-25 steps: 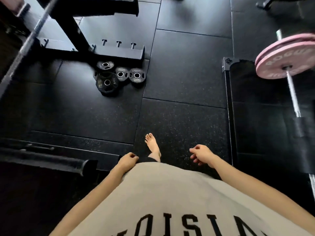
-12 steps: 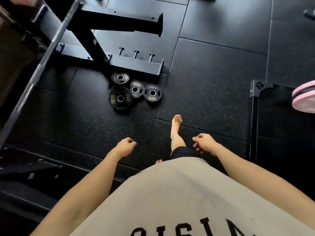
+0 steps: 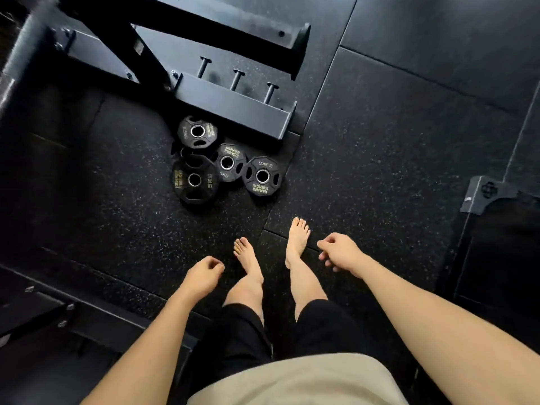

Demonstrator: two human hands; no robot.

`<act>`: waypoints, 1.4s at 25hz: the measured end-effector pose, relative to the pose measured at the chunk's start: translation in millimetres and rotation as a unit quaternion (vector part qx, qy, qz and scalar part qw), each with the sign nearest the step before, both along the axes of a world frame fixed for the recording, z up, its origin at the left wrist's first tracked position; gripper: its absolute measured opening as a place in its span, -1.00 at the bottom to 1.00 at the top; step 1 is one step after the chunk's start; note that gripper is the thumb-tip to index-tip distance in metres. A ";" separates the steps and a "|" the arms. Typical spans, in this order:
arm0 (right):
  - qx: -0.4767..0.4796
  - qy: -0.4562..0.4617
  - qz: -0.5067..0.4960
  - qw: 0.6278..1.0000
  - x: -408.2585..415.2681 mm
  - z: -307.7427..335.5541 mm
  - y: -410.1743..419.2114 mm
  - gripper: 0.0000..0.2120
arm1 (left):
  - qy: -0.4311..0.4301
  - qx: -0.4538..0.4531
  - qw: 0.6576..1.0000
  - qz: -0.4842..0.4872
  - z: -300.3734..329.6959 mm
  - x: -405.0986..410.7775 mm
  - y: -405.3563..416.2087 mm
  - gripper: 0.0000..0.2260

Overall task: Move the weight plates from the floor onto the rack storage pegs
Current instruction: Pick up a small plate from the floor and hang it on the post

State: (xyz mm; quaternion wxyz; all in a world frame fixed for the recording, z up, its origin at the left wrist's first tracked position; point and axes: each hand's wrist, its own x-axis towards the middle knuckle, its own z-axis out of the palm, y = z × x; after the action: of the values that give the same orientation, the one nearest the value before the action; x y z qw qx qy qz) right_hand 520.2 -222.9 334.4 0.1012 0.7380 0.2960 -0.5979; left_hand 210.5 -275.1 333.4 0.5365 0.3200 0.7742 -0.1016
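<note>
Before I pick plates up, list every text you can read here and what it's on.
"2.5KG": rightmost small black weight plate; its curved brand lettering is too blurred to read.
"5KG": large black front plate; its gold brand lettering is blurred.
Middle plate and rear plate: lettering blurred.
Grey corner bracket: emblem, no words.

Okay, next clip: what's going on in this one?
A barefoot person stands on black rubber gym flooring, looking down at a cluster of small black weight plates lying on the floor beside the base of a rack. The three storage pegs on that base are bare. Neither the left hand nor the right hand holds anything; both hang loosely curled in front of the body. No plate has been picked up yet.
</note>
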 end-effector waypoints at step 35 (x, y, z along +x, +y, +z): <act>0.150 -0.099 0.084 0.980 -106.1 -407.0 177.1 -0.74 | 0.081 0.191 0.954 -0.218 -390.6 4.2 232.3 -0.57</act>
State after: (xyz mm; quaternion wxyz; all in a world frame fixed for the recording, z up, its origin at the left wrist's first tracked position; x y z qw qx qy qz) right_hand 414.1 -45.8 -72.6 0.0678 0.7729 0.4314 -0.4603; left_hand 214.7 -42.9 -57.2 0.3661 0.5679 0.7314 -0.0920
